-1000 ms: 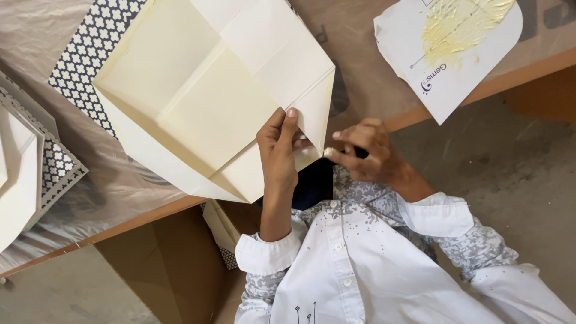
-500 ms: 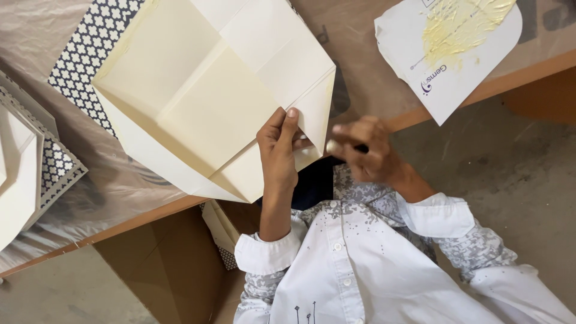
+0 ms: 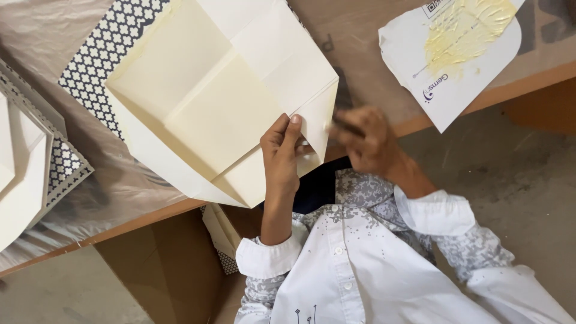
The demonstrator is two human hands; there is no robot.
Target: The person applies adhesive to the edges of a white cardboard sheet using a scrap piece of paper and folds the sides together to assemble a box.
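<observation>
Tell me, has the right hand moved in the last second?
Yes. The right hand is blurred and has shifted slightly up toward the table edge, beside the folded cream paper.

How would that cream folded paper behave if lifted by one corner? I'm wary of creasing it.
The cream folded paper would probably sag: it looks like thin sheet with soft creases. Probably light, since the left hand pins it with fingertips. Its flaps might fall open; none looks fixed down.
</observation>
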